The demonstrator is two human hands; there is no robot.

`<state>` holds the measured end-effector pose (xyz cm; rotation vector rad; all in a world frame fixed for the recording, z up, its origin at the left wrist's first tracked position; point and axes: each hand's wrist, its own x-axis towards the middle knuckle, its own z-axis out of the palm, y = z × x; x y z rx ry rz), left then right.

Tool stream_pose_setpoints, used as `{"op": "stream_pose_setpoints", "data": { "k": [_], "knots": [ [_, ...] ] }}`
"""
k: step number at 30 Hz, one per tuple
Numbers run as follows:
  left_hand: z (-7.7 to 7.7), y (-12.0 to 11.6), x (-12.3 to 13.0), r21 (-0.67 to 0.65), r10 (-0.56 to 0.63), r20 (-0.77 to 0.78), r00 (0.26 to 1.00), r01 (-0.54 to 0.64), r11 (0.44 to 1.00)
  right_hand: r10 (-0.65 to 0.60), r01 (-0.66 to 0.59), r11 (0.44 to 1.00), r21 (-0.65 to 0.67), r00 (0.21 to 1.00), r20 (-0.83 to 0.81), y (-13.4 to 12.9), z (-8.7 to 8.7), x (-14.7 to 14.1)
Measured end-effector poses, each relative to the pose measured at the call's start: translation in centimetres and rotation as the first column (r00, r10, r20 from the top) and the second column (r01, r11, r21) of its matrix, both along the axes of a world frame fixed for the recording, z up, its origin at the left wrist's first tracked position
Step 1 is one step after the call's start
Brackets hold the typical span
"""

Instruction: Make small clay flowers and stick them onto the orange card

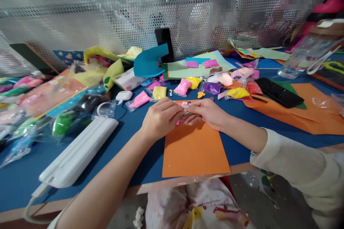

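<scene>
An orange sheet of paper lies at the table's front edge. Over its far end my left hand and my right hand meet, fingertips close together. The fingers of both are bent and closed on something small that they mostly hide. Small pink and other coloured bits show around the fingertips, on the far part of the sheet. A small orange lump and a yellow clay packet lie just beyond my hands.
A white power strip with a cable lies at the left, near bagged clay. Clay packets, a blue curled sheet and a standing phone are behind. Right: a black phone, orange paper and a bottle.
</scene>
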<state>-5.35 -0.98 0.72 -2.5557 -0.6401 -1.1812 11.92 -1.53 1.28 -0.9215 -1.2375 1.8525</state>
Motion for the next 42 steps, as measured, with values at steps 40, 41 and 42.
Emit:
{"op": "stream_pose_setpoints", "data": {
  "k": [40, 41, 42],
  "knots": [
    [-0.8, 0.2, -0.2, -0.067, 0.180, 0.035, 0.983, -0.177, 0.982, -0.358, 0.350, 0.927, 0.133, 0.933, 0.038, 0.5, -0.3, -0.2],
    [-0.7, 0.1, -0.2, -0.061, 0.199, 0.055, 0.978, -0.196, 0.979, -0.359, 0.350, 0.927, 0.135, 0.932, 0.046, 0.5, -0.3, -0.2],
    [-0.5, 0.0, -0.2, -0.055, 0.218, 0.074, 0.973, -0.214, 0.975, -0.356, 0.346, 0.927, 0.142, 0.933, 0.052, 0.5, -0.3, -0.2]
  ]
}}
